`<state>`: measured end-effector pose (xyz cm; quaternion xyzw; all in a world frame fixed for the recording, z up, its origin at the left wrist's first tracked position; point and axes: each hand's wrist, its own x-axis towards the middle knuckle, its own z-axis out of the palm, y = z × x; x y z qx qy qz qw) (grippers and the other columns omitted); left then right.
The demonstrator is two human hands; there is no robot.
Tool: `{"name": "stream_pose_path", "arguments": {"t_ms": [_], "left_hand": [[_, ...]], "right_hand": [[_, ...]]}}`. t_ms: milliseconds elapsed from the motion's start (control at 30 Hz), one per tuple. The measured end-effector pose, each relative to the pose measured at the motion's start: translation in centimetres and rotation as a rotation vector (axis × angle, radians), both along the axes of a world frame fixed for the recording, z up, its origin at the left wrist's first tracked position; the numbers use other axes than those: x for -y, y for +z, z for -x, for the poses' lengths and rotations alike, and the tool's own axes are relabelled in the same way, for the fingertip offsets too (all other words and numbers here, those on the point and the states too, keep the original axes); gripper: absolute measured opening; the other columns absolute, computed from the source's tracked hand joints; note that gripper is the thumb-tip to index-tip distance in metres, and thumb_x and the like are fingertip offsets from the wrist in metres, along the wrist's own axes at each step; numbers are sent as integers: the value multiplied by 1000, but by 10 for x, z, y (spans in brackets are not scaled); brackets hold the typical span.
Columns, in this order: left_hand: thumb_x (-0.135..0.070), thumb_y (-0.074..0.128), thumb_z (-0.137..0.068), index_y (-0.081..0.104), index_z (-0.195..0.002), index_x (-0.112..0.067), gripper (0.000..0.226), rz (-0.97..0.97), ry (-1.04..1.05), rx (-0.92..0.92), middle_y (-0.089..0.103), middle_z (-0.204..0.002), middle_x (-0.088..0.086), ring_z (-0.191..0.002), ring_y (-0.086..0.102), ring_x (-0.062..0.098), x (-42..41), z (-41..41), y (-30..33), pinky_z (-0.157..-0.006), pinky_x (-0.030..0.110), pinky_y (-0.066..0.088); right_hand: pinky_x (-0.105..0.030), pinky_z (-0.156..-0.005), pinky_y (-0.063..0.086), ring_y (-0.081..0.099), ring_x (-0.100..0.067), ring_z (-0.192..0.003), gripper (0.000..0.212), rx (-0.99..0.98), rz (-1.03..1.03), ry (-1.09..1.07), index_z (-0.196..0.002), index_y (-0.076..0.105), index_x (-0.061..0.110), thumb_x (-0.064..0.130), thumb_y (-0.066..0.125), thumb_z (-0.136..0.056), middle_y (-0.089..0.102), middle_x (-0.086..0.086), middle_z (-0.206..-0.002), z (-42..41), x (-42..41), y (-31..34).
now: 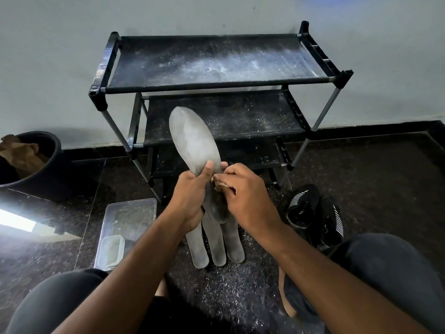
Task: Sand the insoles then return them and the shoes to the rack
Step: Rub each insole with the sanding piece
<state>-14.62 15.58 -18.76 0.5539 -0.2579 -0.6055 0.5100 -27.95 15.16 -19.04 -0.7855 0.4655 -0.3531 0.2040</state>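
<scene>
While the left hand point(192, 194) grips the grey insole point(192, 138) at its middle, toe up, the right hand point(243, 191) pinches sandpaper point(220, 183) against its edge; three more insoles point(216, 244) lie on the floor below.

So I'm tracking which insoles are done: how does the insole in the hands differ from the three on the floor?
The held insole is off the ground, gripped by the left hand with its toe pointing up toward the rack; the three floor insoles lie flat, side by side. The right hand presses sandpaper against the held insole; nothing touches the floor insoles. All four are grey and look alike in shape.
</scene>
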Motion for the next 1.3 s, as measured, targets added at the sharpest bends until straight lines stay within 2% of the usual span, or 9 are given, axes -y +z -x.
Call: {"name": "stream_pose_path", "arguments": {"t_ms": [233, 367, 467, 633, 767, 933, 1067, 1167, 1300], "left_hand": [[-25, 52, -109, 72, -118, 3, 36, 6, 44, -53, 77, -113, 21, -107, 75, 32, -2, -1, 4, -92, 44, 61], [-30, 43, -112, 64, -122, 0, 38, -6, 134, -207, 74, -121, 19, -108, 74, 36, 5, -9, 8, -70, 40, 65], [-32, 40, -113, 61, -125, -2, 38, -26, 139, -278, 73, -124, 19, -105, 75, 38, 8, -13, 11, -82, 50, 65], [-27, 42, -112, 67, -113, 2, 37, -40, 106, -281, 78, -101, 18, -90, 78, 27, 8, -9, 10, -75, 37, 65], [-30, 39, -113, 63, -119, 0, 38, -65, 113, -288, 77, -111, 19, -96, 77, 34, 4, -6, 5, -80, 45, 65], [-33, 39, -113, 60, -121, -5, 36, -71, 201, -343, 76, -117, 18, -102, 76, 37, 9, -14, 4, -78, 54, 64], [-28, 41, -113, 63, -123, 2, 39, -88, 73, -251, 74, -121, 21, -114, 72, 38, 4, -2, 4, -101, 51, 56], [-27, 44, -112, 64, -121, 6, 40, -64, 46, -247, 74, -121, 23, -112, 73, 35, 3, 4, 3, -98, 45, 59], [-29, 40, -113, 60, -124, 2, 39, -70, 97, -266, 75, -120, 19, -106, 74, 41, 2, -2, 3, -79, 48, 64]], "right_hand": [[-32, -86, 52, 53, -16, -99, 24, -133, 16, 51, -108, 71, 4, -6, 63, -88, 56, -1, -104, -2, 1, -6], [-37, -77, 52, 50, -13, -95, 13, -141, -36, 158, -93, 69, 4, 6, 56, -95, 55, 0, -98, -13, -23, -6], [-39, -75, 52, 52, -14, -94, 20, -76, -29, 169, -90, 70, 5, 9, 51, -96, 56, 1, -97, -20, -32, -5], [-33, -82, 54, 59, -22, -94, 16, 0, 108, -25, -100, 73, -1, 7, 60, -93, 63, -8, -100, -14, -9, 5], [-35, -74, 52, 48, -14, -92, 8, -165, 37, 60, -91, 66, 6, 6, 59, -95, 52, 0, -96, -19, -22, -9], [-42, -65, 54, 57, -11, -89, 16, -96, -78, 106, -91, 67, 10, 11, 51, -91, 54, 7, -95, -26, -35, -18], [-34, -72, 51, 51, -16, -86, 15, -52, 55, 17, -91, 67, 3, 9, 54, -97, 53, -2, -93, -19, -23, -6], [-31, -75, 50, 49, -15, -88, 3, -94, 77, -38, -89, 65, 4, 3, 66, -91, 53, -1, -91, -17, -16, -7], [-46, -69, 53, 50, -16, -96, 13, -162, -78, 51, -89, 62, 10, 7, 49, -89, 52, 3, -96, -22, -26, -14]]}}
